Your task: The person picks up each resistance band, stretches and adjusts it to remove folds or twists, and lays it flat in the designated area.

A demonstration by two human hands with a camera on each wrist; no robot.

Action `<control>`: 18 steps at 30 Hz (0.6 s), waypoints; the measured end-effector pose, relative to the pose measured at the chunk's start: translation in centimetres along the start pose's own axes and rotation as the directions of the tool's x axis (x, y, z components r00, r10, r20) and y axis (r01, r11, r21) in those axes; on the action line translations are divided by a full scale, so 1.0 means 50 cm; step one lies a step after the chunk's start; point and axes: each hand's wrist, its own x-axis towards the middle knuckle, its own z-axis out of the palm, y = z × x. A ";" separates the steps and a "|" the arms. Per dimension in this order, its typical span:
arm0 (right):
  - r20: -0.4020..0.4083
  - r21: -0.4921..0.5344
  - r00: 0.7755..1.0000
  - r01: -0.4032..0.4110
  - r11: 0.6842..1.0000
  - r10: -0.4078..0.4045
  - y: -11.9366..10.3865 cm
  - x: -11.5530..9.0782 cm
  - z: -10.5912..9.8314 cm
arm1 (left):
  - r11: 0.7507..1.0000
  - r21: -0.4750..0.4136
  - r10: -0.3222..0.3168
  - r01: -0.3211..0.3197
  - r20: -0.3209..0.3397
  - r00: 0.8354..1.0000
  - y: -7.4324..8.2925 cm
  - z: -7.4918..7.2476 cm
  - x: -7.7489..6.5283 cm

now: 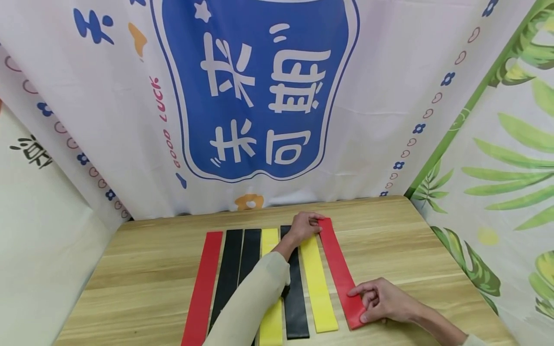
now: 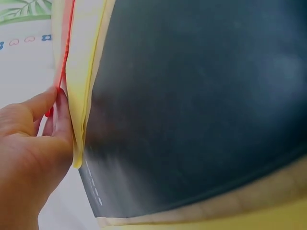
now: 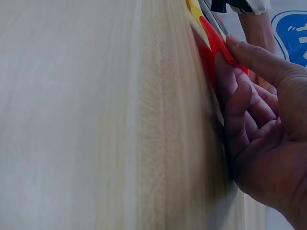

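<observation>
A flat red resistance band [image 1: 338, 269] lies slanted at the right end of a row of bands on the table. My left hand [image 1: 305, 226] pinches its far end; in the left wrist view thumb and fingers meet at the red edge. At the near end, my right hand [image 1: 387, 302] grips the band's corner, and the right wrist view shows the red band [image 3: 216, 43] between thumb and fingers. Just left of it lies a yellow band [image 1: 319, 288], then a black band [image 1: 296, 293], partly under my left wrist. The left wrist view shows this black band [image 2: 192, 96] up close.
Further left are another yellow band [image 1: 270, 324], two black bands [image 1: 229, 259] side by side and a red band [image 1: 207, 278] at the row's end. My left sleeve crosses over several of them. The wooden table [image 1: 143, 269] meets a printed white curtain [image 1: 368, 134] behind.
</observation>
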 end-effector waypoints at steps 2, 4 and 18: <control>-0.005 -0.003 1.000 -0.005 1.000 0.005 0.000 0.000 0.002 | 1.000 0.012 0.000 0.000 -0.002 1.000 0.001 0.000 0.001; -0.010 -0.011 1.000 -0.011 1.000 0.011 -0.001 -0.001 0.003 | 1.000 0.028 -0.001 0.001 -0.005 1.000 0.002 0.002 0.002; -0.030 -0.072 0.998 -0.066 0.995 0.064 -0.014 -0.007 0.014 | 0.992 0.122 0.044 -0.043 -0.007 0.999 0.001 0.004 0.005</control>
